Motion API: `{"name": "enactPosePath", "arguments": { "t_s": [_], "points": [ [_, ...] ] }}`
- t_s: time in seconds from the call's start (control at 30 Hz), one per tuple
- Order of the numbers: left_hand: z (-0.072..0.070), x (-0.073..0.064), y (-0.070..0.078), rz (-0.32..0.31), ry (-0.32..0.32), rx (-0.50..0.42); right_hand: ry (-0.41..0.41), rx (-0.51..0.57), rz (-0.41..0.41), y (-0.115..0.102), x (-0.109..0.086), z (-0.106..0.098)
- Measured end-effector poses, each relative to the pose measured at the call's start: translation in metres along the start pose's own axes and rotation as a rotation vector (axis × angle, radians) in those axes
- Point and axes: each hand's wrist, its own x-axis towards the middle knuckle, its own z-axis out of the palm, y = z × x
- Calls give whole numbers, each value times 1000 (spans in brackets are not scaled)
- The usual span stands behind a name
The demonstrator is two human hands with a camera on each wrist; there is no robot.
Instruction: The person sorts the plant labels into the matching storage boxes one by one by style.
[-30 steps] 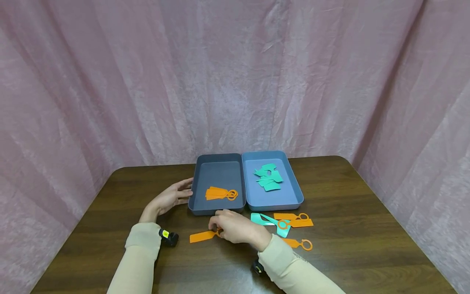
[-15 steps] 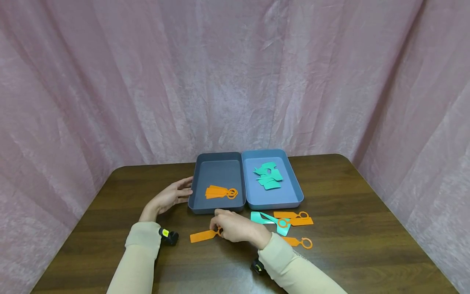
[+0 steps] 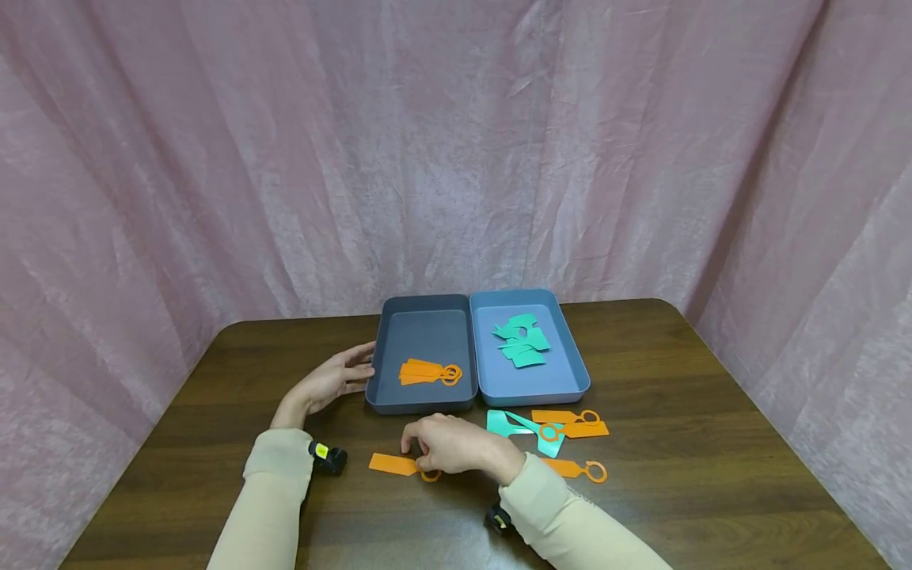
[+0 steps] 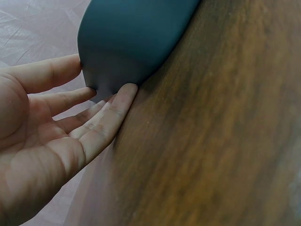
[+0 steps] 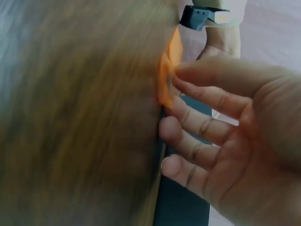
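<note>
head view: right hand palm-down, curled at orange tag

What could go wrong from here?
Possible slip: the right hand has its thumb at the ring end of a thin, flat orange tag; I can't tell if the pinch is firm, so it might skid away.

Possible snag: beside the arm, teal pieces and orange tags overlap, so lifting one could drag another.

Possible shift: the left hand touches the dark tray; a push could nudge the adjacent blue tray.
</note>
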Motion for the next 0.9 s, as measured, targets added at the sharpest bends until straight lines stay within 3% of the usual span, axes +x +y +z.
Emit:
{"name": "enactPosePath", "arguments": {
  "t_s": [0.37,0.57,0.9],
  "points": [
    [0,0,0,-1,-2,6,-4,-55,11,-1,-2,2],
    [0,-1,0,-2,-2,6,24,-136,19,-3,-5,3],
    [0,-1,1,2,2,7,21,-198,121,-2,-10,-6]
  ]
}}
